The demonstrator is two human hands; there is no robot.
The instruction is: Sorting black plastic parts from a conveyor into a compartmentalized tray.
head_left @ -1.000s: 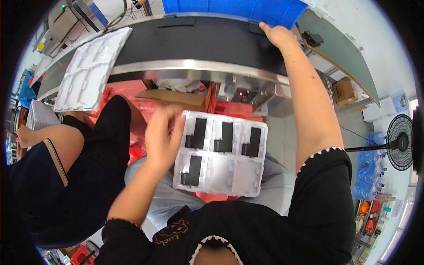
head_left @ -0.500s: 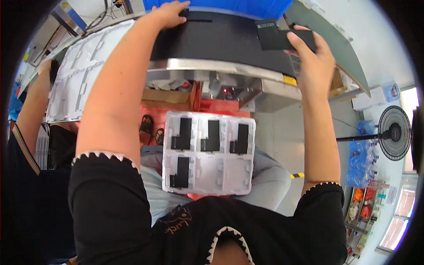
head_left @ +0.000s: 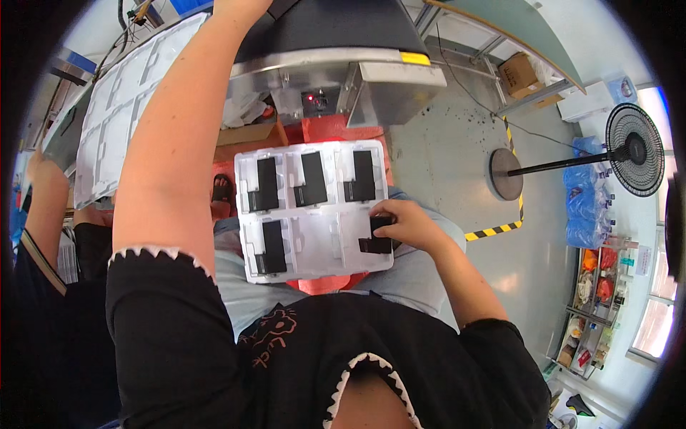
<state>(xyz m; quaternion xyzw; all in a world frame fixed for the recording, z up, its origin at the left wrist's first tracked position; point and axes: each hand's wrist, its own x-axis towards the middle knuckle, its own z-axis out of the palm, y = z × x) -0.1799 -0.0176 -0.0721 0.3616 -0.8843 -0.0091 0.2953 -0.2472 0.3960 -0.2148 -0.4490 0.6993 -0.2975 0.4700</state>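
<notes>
A white plastic tray (head_left: 319,243) with two rows of compartments rests on my lap. Flat black L-shaped pieces lie in all three compartments of its far row, and another black piece (head_left: 271,247) sits in the near left one. My right hand (head_left: 407,223) pinches a black L-shaped piece (head_left: 374,245) at the near right compartment; whether it touches the tray floor I cannot tell. Bare white plastic shows in the near middle compartment. My left hand (head_left: 244,8) reaches to the black work surface at the top edge, its fingers cut off, close to a dark piece (head_left: 283,7).
Ahead is the black work surface (head_left: 336,27) with a metal front edge. A larger white tray (head_left: 107,129) stands at the left, near another person's arm (head_left: 48,204). On the right are a standing fan (head_left: 634,149), wrapped blue bottles (head_left: 582,193) and a shelf (head_left: 586,314).
My right hand has come down from above the work surface to the tray, bringing the black piece. My left hand remains far forward, now mostly out of view. The whole view has shifted.
</notes>
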